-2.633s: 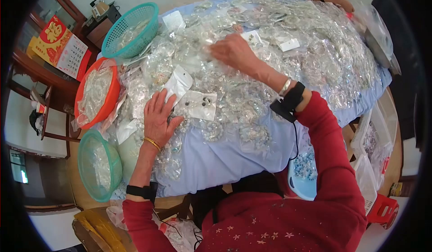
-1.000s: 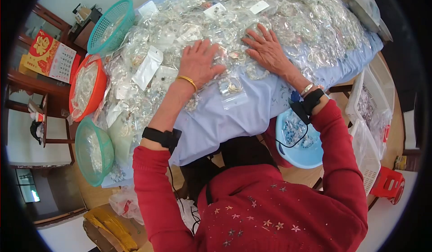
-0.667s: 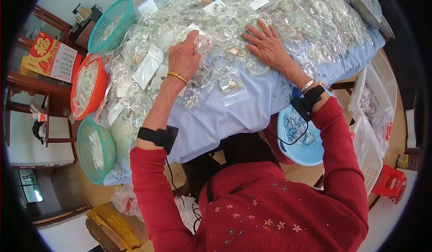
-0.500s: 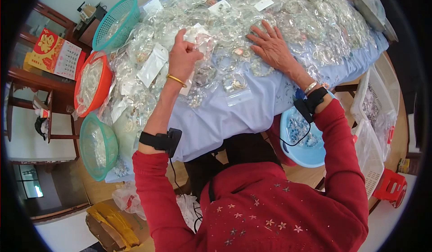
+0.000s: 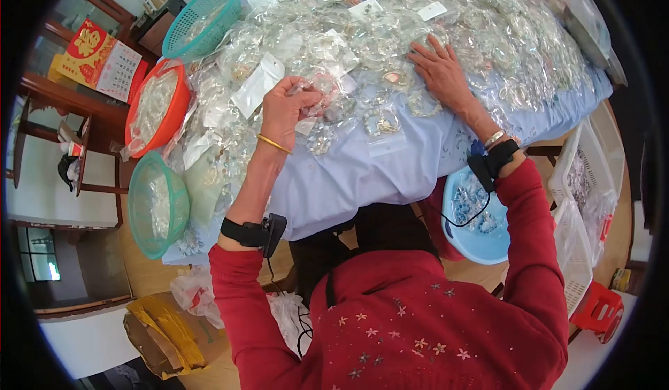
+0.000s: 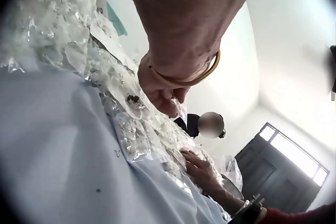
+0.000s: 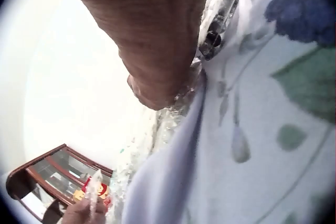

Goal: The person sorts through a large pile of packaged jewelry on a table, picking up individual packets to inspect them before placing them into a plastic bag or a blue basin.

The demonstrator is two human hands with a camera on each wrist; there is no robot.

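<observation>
Clear packet (image 5: 322, 83), small and crinkled, is pinched by left hand (image 5: 282, 109) fingers; right hand (image 5: 440, 69) fingers lie spread on the pile (image 5: 502, 34).

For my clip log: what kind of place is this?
Likely a home doing piecework packing: a table heaped with clear bags, one in the left hand, plastic baskets alongside, wooden furniture nearby.

A large gold character 福 stands on the red upper half of a calendar (image 5: 97, 59). The date grid on its white half is too small to read.
</observation>
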